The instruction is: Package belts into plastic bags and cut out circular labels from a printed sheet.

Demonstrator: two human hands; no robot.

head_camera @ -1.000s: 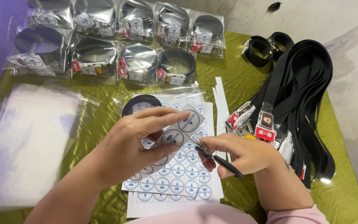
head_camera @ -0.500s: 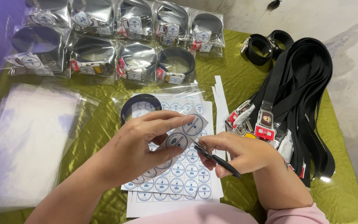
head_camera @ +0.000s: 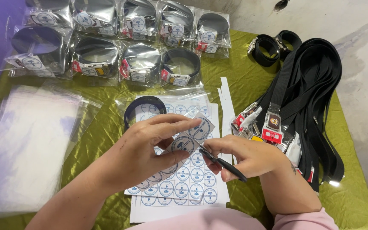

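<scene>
My left hand (head_camera: 150,149) pinches a narrow paper strip of round blue-and-white stickers (head_camera: 191,136), holding it tilted above the table. My right hand (head_camera: 245,155) grips small black scissors (head_camera: 222,161) whose blades meet the strip's lower edge between two stickers. Under both hands lies a white sheet of round stickers (head_camera: 184,183). A coiled black belt in a clear bag (head_camera: 143,108) rests just beyond the sheet.
Two rows of bagged coiled black belts (head_camera: 107,47) line the far edge of the green cloth (head_camera: 235,81). A pile of loose black belts with buckles (head_camera: 303,102) lies at the right. A stack of clear plastic bags (head_camera: 26,145) lies at the left. Cut white paper strips (head_camera: 225,106) lie beside the sheet.
My left hand has lifted the sticker strip up off the sheet and tilted it. The scissors have closed in on the strip's edge.
</scene>
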